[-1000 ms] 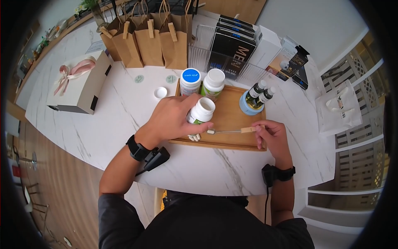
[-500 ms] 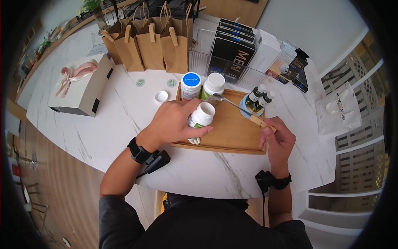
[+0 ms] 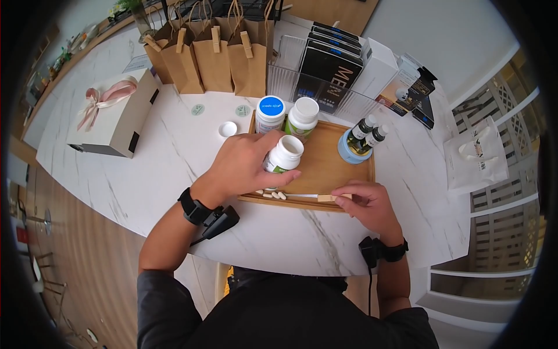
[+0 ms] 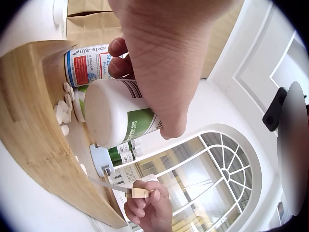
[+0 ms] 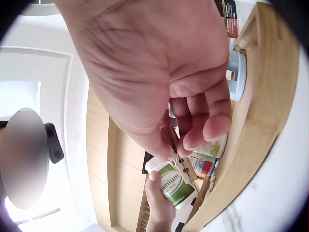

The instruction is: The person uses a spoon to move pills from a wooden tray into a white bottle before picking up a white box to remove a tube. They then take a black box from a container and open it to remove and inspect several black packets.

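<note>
My left hand (image 3: 236, 167) grips an uncapped white bottle with a green label (image 3: 286, 153) above the left part of a wooden tray (image 3: 331, 174). With its fingertips my right hand (image 3: 373, 207) pinches the wooden handle (image 3: 332, 198) of a thin metal spoon. The spoon's far end lies low by several white capsules (image 3: 274, 195) at the tray's front left; whether it touches them cannot be told. In the left wrist view the capsules (image 4: 63, 112) lie inside the tray wall, below the tilted bottle (image 4: 116, 113).
Two closed bottles (image 3: 270, 116) stand at the tray's back left, and two dark bottles (image 3: 366, 134) in a blue holder (image 3: 353, 152) at its right. A white cap (image 3: 227, 129) lies left of the tray. Behind are paper bags (image 3: 247, 70) and boxes; a ribboned box (image 3: 110, 116) stands left.
My right hand raised the spoon toward the back of the tray, then brought it down and left to the capsules. The capsule near the spoon tip has gone from there. My left hand stays nearly still.
</note>
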A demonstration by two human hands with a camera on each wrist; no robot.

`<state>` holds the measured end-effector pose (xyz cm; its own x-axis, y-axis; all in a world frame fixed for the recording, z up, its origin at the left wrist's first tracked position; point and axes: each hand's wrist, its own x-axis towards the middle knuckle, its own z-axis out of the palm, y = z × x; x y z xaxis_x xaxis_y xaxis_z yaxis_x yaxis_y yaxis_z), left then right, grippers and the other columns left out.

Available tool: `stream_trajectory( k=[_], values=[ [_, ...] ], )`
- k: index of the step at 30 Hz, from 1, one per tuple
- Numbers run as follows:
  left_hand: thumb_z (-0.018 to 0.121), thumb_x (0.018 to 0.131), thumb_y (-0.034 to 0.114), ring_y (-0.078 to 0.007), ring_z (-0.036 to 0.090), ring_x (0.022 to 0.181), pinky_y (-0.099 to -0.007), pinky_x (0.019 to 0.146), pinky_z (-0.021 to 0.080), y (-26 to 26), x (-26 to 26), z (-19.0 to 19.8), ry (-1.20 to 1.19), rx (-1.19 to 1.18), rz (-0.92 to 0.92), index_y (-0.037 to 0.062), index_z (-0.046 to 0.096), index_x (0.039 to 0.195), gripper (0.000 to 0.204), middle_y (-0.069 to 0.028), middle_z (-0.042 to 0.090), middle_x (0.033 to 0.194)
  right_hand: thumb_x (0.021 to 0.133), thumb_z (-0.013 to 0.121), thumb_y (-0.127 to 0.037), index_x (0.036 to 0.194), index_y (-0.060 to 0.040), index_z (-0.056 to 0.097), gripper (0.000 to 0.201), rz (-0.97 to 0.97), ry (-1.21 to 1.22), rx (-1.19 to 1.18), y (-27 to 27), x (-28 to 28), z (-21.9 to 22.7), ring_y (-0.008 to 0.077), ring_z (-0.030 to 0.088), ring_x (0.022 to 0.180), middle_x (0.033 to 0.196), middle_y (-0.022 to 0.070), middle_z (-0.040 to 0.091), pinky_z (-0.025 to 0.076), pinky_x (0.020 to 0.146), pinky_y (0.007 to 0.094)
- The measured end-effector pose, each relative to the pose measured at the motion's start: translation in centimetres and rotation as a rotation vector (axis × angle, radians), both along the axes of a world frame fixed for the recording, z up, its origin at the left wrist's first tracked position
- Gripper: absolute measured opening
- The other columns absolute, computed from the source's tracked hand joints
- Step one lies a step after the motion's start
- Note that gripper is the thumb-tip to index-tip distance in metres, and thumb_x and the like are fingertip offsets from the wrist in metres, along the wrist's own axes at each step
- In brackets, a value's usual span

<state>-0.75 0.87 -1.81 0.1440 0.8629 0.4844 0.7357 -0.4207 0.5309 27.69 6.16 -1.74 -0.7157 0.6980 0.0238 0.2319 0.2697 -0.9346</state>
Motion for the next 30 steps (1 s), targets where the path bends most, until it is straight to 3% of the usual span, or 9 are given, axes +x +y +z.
stream_trajectory(
  k=[7, 9, 13, 16, 20, 22, 26, 30],
  values=[
    [0.075, 0.077, 0.047, -0.0323, 0.067, 0.064, -0.039, 0.056, 0.052, 0.0, 0.0, 0.0, 0.004, -0.003, 0.006, 0.0079, 0.06, 0.098, 0.047, -0.0144, 0.066, 0.07, 0.091, 0.066, -0.008, 0.102, 0.0007, 0.07, 0.015, -0.173, 0.034, -0.194, 0.9, 1.0, -1.0, 0.0024, 0.05, 0.053, 0.066, 0.0003, 0.06, 0.04, 0.047, 0.0176],
    [0.079, 0.073, 0.041, -0.0311, 0.067, 0.065, -0.0369, 0.059, 0.052, -0.1, 0.0, 0.0, 0.032, -0.028, 0.009, 0.0048, 0.061, 0.105, 0.052, -0.0138, 0.067, 0.072, 0.092, 0.064, -0.008, 0.104, 0.0022, 0.069, 0.017, -0.238, 0.093, -0.22, 1.1, 1.1, -0.9, 0.0035, 0.051, 0.054, 0.066, 0.0003, 0.059, 0.041, 0.046, 0.0183],
    [0.079, 0.073, 0.042, -0.0311, 0.067, 0.064, -0.0374, 0.058, 0.052, -0.1, 0.0, 0.2, 0.029, -0.02, 0.003, 0.0054, 0.061, 0.105, 0.052, -0.0138, 0.066, 0.071, 0.093, 0.062, -0.006, 0.106, 0.0037, 0.068, 0.018, -0.31, 0.127, -0.177, 1.4, 1.4, -0.8, 0.005, 0.052, 0.054, 0.068, 0.0012, 0.059, 0.042, 0.046, 0.0191],
    [0.079, 0.073, 0.042, -0.0307, 0.066, 0.064, -0.0378, 0.058, 0.051, -0.1, 0.1, 0.2, 0.047, -0.019, 0.004, 0.0062, 0.061, 0.104, 0.051, -0.0135, 0.066, 0.07, 0.094, 0.058, -0.003, 0.108, 0.0046, 0.066, 0.018, -0.459, 0.34, -0.111, 1.5, 1.2, -0.5, 0.0073, 0.053, 0.056, 0.071, 0.0046, 0.059, 0.045, 0.046, 0.0216],
    [0.078, 0.074, 0.043, -0.0305, 0.066, 0.062, -0.0378, 0.057, 0.051, -0.1, 0.1, 0.1, 0.048, -0.036, -0.019, 0.0063, 0.061, 0.103, 0.05, -0.013, 0.065, 0.068, 0.093, 0.058, 0.0, 0.108, 0.0052, 0.066, 0.018, -0.462, 0.403, -0.001, 0.6, 0.5, -0.1, 0.0081, 0.054, 0.056, 0.077, 0.0062, 0.059, 0.045, 0.046, 0.0218],
    [0.078, 0.074, 0.043, -0.0306, 0.066, 0.062, -0.0378, 0.057, 0.051, -0.1, 0.2, 0.2, 0.052, -0.049, -0.018, 0.0062, 0.061, 0.103, 0.05, -0.0129, 0.065, 0.068, 0.092, 0.058, 0.003, 0.109, 0.005, 0.065, 0.019, -0.325, 0.446, 0.139, 0.1, 0.1, -0.1, 0.0085, 0.054, 0.057, 0.082, 0.0078, 0.06, 0.045, 0.047, 0.0215],
    [0.078, 0.074, 0.043, -0.0309, 0.066, 0.062, -0.0379, 0.057, 0.051, -0.1, 0.1, 0.1, 0.055, -0.032, -0.013, 0.0059, 0.061, 0.104, 0.051, -0.0133, 0.065, 0.068, 0.091, 0.058, 0.004, 0.109, 0.0045, 0.066, 0.02, -0.317, 0.492, 0.165, 0.2, 0.1, -0.4, 0.0086, 0.053, 0.056, 0.085, 0.0084, 0.06, 0.045, 0.048, 0.0211],
    [0.078, 0.074, 0.043, -0.0312, 0.067, 0.063, -0.038, 0.057, 0.052, -0.1, 0.1, 0.1, 0.052, -0.022, -0.009, 0.0058, 0.06, 0.104, 0.051, -0.0135, 0.065, 0.069, 0.091, 0.061, 0.001, 0.108, 0.0019, 0.067, 0.018, -0.388, 0.342, 0.061, 1.2, 1.1, -1.0, 0.0056, 0.051, 0.056, 0.08, 0.0044, 0.059, 0.041, 0.048, 0.0195]
  ],
)
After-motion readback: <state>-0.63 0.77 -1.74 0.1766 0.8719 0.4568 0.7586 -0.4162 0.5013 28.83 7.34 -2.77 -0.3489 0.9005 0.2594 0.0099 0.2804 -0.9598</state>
